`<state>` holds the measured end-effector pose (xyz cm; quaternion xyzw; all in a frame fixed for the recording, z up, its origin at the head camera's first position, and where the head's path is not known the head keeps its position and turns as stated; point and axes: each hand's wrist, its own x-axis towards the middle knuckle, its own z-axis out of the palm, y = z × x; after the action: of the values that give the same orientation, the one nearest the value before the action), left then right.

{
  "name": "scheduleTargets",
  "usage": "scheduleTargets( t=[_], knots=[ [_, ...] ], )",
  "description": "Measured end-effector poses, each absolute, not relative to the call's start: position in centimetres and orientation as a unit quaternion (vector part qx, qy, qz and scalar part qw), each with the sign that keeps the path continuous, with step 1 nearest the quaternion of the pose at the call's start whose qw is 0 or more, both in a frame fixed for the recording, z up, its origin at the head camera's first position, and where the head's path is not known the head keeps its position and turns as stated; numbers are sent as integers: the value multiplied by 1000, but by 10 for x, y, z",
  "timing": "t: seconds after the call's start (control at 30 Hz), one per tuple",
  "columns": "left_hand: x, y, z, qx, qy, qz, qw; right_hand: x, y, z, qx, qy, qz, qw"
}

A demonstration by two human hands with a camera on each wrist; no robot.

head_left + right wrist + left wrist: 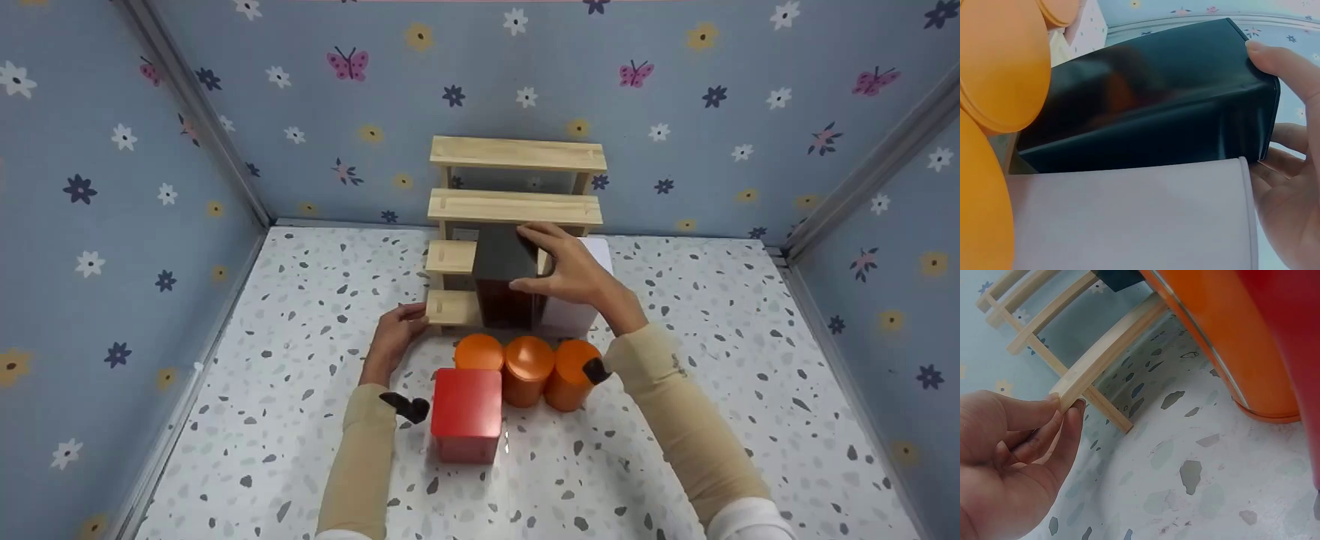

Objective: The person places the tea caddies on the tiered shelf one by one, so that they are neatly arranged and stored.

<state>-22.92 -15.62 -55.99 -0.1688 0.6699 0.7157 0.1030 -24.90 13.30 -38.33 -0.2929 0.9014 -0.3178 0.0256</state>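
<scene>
A black rectangular box (506, 277) stands at the lower steps of a wooden tiered rack (517, 206). My right hand (574, 274) grips its top end, the thumb on the near edge and the fingers around the far side, as the right wrist view shows. Close beside the box on the right is a white box (1134, 219), partly hidden by the right hand and wrist in the head view. With thumb and fingertips, my left hand (1022, 455) pinches the left end of the rack's lowest slat (1103, 351).
Three orange cylindrical canisters (529, 360) stand in a row in front of the rack. Nearer to me, a red box (466, 405) overlaps the left canister in view. Flower-patterned walls (300, 97) enclose the speckled tabletop (300, 300) at the back and sides.
</scene>
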Motion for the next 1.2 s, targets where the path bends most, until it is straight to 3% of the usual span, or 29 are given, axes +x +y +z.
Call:
scheduleTargets(
  t=[0.13,1.2],
  knots=[
    [-233,-160,-563,-166,672,711,122,-257,132,-395,-304,900,-312,21],
    [-233,-160,-563,-173,678,704,119,-254,120,-392,-319,918,-228,53]
  ],
)
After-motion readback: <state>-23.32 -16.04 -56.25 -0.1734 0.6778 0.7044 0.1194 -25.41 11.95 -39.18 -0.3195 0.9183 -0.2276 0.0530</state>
